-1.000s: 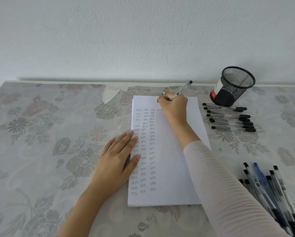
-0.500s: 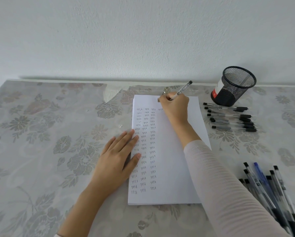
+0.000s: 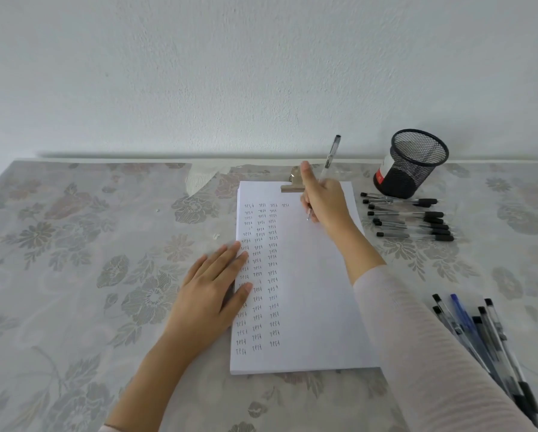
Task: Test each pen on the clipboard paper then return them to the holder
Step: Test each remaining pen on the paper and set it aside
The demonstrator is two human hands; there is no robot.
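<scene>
Two groups of clear plastic pens lie on the floral-patterned worktop [image 3: 74, 244]: a black-capped row [image 3: 408, 219] just beside the round black wire-mesh holder [image 3: 417, 163], and a heap [image 3: 485, 332] near the right sleeve. The right grip [image 3: 326, 201] pinches one pen [image 3: 331, 155], which is steeper and lower on the white paper [image 3: 311, 291] than half a second ago, baring the metal clip [image 3: 292, 183]. The left grip [image 3: 211, 288] lies flat, fingers straight, on the sheet's left edge. A red-and-white patch shows at the holder's side.

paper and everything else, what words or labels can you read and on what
"test", handwritten again and again in columns on the paper.
Red and white label on the holder: too blurred to read.
Pens: no print legible.
</scene>
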